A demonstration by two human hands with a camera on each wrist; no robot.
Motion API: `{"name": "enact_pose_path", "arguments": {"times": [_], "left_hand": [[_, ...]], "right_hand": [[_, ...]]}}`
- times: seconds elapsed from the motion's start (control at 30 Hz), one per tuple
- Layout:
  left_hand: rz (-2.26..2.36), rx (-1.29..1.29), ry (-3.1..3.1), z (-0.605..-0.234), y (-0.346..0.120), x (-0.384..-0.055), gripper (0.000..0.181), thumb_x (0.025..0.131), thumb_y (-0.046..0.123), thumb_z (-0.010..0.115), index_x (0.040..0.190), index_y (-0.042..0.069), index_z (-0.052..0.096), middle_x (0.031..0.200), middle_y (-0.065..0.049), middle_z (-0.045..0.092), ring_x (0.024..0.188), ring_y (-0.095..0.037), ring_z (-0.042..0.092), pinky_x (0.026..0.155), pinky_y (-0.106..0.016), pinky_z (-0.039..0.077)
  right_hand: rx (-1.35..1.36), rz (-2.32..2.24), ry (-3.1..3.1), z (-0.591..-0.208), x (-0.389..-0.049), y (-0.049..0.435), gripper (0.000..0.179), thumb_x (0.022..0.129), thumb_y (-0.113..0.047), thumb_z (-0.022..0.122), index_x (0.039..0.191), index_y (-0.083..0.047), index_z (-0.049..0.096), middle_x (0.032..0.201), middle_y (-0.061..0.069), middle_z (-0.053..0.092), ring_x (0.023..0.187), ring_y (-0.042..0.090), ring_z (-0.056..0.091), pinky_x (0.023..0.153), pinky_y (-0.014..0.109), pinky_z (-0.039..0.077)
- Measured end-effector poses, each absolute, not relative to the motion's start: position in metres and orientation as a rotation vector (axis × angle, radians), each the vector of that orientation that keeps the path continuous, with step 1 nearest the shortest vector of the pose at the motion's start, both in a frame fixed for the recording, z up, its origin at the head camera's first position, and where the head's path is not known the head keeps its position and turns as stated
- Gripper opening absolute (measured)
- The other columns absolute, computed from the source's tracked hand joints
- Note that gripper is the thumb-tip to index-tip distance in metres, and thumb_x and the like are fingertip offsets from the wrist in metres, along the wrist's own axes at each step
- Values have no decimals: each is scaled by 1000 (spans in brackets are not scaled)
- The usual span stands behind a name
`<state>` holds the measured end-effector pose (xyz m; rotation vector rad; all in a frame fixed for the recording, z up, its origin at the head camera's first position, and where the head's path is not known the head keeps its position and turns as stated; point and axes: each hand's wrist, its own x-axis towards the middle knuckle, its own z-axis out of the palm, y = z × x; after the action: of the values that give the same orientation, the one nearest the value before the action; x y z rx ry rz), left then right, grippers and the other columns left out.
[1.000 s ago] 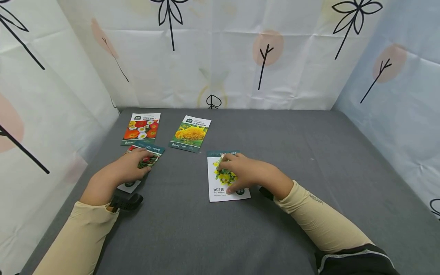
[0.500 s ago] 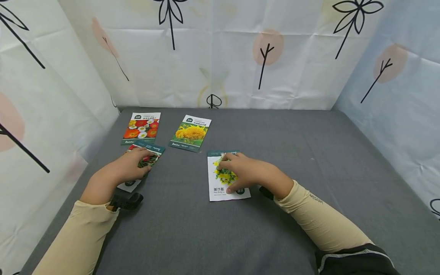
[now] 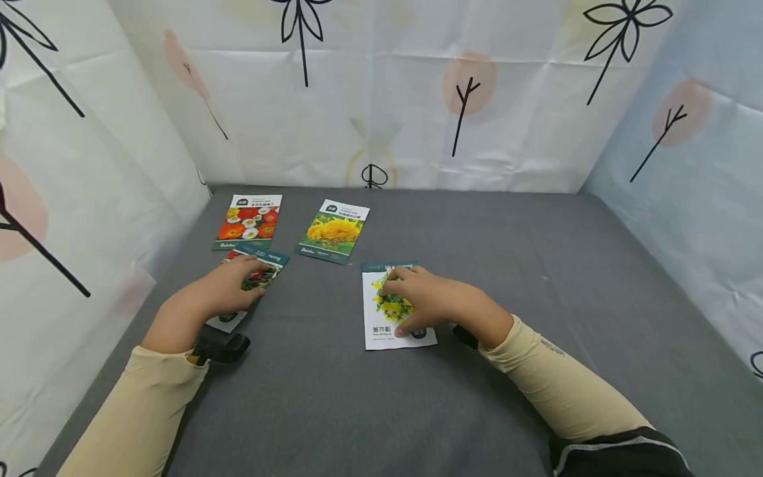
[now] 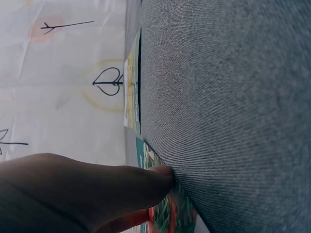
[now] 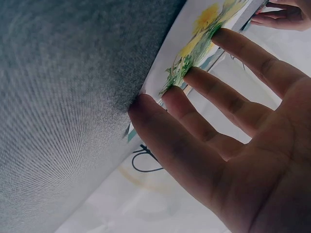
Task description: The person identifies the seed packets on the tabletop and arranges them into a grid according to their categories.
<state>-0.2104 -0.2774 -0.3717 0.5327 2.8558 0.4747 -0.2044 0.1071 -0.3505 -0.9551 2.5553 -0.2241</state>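
Two seed packets lie under my hands on the grey cloth. My left hand [image 3: 217, 295] rests across a red-flowered seed packet [image 3: 273, 258] with a green end band. In the left wrist view its straight thumb [image 4: 158, 179] touches the packet's edge, and a finger shows on the far side. The palm hides much of that packet. Over the white seed packet with yellow flowers [image 3: 372, 315], whose print is upside down, lies my right hand [image 3: 438, 298]. The right wrist view shows its fingers spread and fairly straight, fingertips touching the packet's face.
Behind my left hand lies a seed packet with orange, red and white flowers [image 3: 247, 222]. To its right is a yellow-flowered seed packet [image 3: 332, 230], tilted slightly. Printed white curtains [image 3: 405, 132] border the grey table [image 3: 507, 232] at the back and both sides.
The head view has shifted slightly. Both hands and all the packets keep their places on the table.
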Motion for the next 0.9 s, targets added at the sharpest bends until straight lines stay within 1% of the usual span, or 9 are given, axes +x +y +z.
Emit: {"name": "enact_pose_path", "arguments": {"times": [0.13,0.4,0.63,0.73,0.9], "left_hand": [[478,521,2858,-371,-275,-211,51,101,14,68,146,-8,56,151,-39,48,141,-59,45,110,-74,43],[482,539,2869,-370,-274,-211,51,100,15,70,145,-7,58,151,-38,49,141,-59,45,111,-73,42],[486,503,2861,-371,-276,-209,50,101,15,68,145,-7,58,153,-38,48,143,-59,43,112,-74,41],[497,505,2855,-371,-276,-207,50,101,15,68,145,-8,58,152,-38,48,142,-59,44,111,-73,42],[499,520,2859,-370,-276,-207,50,101,14,69,144,-9,58,151,-39,49,141,-59,45,110,-72,44]], "right_hand": [[-949,-218,2565,-350,-204,110,70,89,-38,87,150,-21,59,159,8,46,140,33,44,112,50,48],[-930,-234,2582,-352,-200,120,70,88,-38,88,151,-22,60,162,8,45,141,34,44,110,50,50],[-932,-244,2588,-351,-198,126,68,89,-37,88,148,-20,61,156,7,48,139,34,45,109,49,50],[-938,-248,2592,-352,-197,129,67,88,-37,88,147,-20,61,155,8,49,138,34,46,108,49,50],[-917,-273,2596,-353,-196,135,68,88,-36,89,148,-20,61,158,8,47,140,35,45,108,49,50]]}}
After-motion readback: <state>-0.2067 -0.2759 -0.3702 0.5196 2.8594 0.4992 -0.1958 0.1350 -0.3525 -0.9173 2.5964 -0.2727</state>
